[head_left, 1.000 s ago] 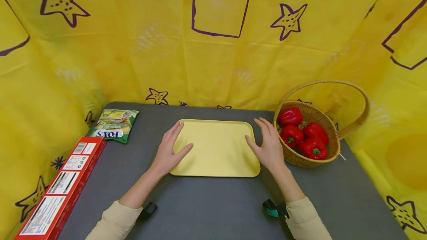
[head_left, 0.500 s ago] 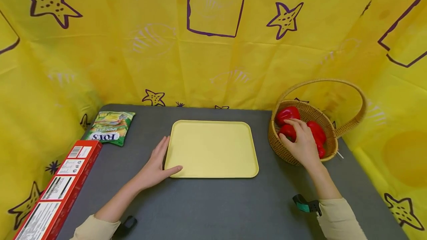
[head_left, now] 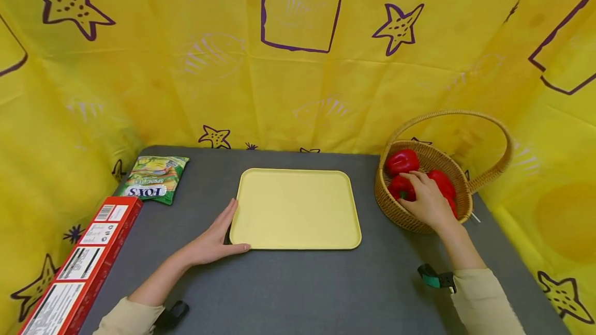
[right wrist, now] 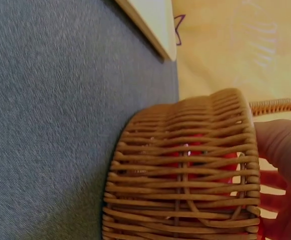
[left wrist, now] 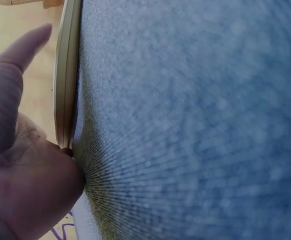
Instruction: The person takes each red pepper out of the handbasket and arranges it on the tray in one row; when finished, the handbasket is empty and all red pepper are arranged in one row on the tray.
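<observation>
"And the left hand (head_left: 211, 244)?"
"Lies relaxed, unclenched, at the left edge of the tray (head_left: 298, 210)."
"And the right hand (head_left: 429, 203)?"
"Reaches into the basket (head_left: 390, 204), right of the tray, at a red pepper (head_left: 398, 186); cannot tell whether gripping."

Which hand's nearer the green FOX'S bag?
Left. The left hand is at the left edge of the yellow tray, closer to the green bag; the right hand is at the basket, beyond the tray.
</observation>
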A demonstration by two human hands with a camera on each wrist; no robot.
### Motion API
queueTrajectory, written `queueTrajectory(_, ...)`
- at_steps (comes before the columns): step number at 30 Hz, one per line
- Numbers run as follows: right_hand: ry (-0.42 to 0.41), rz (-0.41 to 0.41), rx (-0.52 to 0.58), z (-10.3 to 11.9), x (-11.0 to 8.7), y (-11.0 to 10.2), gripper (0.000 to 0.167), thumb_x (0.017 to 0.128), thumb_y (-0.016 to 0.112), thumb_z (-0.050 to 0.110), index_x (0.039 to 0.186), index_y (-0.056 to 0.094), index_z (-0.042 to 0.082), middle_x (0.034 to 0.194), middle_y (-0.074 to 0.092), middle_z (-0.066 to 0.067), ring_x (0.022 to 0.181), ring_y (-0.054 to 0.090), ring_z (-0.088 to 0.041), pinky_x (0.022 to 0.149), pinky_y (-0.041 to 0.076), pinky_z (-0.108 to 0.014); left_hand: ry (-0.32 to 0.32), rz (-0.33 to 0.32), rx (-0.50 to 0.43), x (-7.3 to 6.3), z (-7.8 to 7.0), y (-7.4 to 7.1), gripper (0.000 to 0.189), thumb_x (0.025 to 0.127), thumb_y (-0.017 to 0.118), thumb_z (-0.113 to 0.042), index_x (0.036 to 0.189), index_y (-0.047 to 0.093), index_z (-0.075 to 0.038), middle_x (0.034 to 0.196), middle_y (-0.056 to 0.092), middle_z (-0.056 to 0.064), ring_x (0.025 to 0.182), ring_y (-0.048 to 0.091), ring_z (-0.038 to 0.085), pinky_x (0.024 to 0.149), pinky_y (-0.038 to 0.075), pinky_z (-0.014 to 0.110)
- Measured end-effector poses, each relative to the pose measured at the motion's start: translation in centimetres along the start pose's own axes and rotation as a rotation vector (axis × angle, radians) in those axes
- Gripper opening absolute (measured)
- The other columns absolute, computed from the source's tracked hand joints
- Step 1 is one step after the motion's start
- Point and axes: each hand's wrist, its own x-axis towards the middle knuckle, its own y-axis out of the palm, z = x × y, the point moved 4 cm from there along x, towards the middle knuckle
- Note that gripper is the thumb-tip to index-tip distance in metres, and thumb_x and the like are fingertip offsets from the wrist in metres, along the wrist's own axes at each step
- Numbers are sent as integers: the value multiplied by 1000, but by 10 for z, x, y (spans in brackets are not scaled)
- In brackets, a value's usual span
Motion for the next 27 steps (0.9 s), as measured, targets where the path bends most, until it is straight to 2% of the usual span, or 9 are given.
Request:
queueTrajectory(6, -26, 75, -29, -4, 4, 2, 69, 79, 78, 11, 140, 45, 3, 139, 39, -30, 122, 38, -53, 86, 41, -69, 20, 21, 17, -1, 2, 3, 110, 86, 73, -44, 155, -1, 1, 161, -7, 20, 146, -4, 40, 112, 3, 62)
queueTrajectory(17, -82, 119, -117, -7, 11, 8, 74, 77, 79, 17, 142, 44, 7, 141, 36, -28, 126, 34, -52, 81, 44, -69, 23, 31, 36, -1, 2, 5, 107, 87, 71, -44, 154, 2, 3, 161, -8, 19, 147, -5, 38, 112, 1, 61)
queueTrajectory(27, -80, 175, -159, -12, 17, 14, 79, 77, 79, 18, 145, 40, 11, 143, 33, -26, 127, 30, -50, 81, 44, -71, 23, 36, 36, -1, 2, 4, 105, 88, 69, -45, 155, 2, 1, 161, -10, 19, 147, -7, 37, 112, 0, 61)
